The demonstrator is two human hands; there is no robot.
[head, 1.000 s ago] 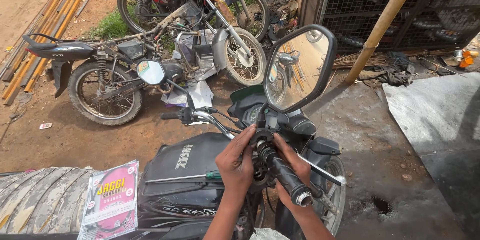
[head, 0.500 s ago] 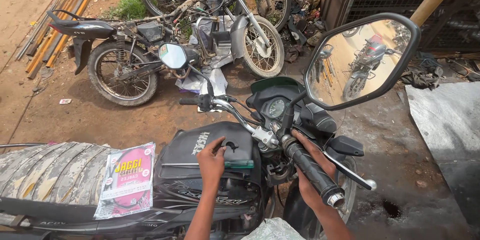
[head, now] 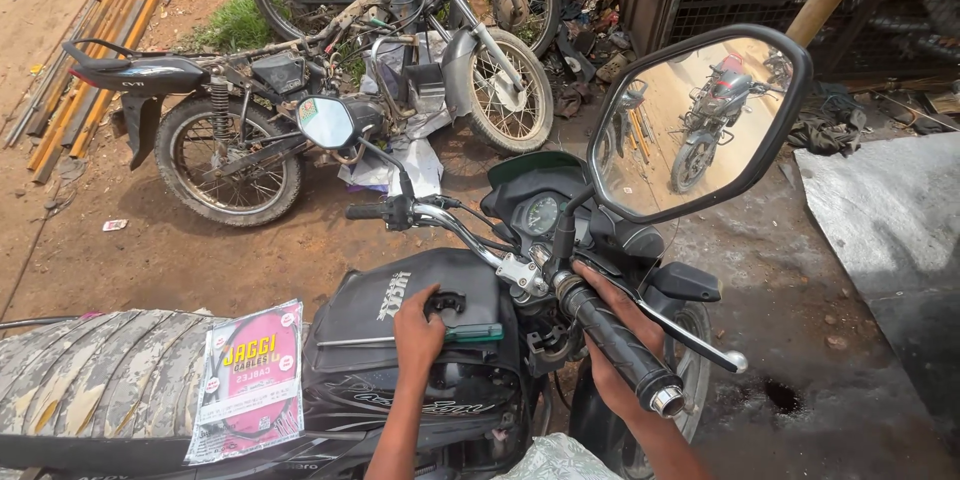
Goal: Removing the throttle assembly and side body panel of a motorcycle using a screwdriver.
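Head view: left hand (head: 418, 325) closes on a green-handled screwdriver (head: 420, 336) lying flat across the black fuel tank (head: 390, 290), within easy reach. Right hand (head: 615, 340) cups under the handlebar grip (head: 615, 345), fingers curled, steadying it. Pink cable packet (head: 250, 380) rests on the seat (head: 100, 380).

Single head-worn view, looking steeply down and forward from above the seat of a motorcycle. The fuel tank (head: 400, 340) and right handlebar grip (head: 615, 345) lie close below the lens; the round-cornered mirror (head: 700, 125) fills the upper right. Farther off, parked motorcycles (head: 300, 110) stand on bare ground. No second view overlaps it.
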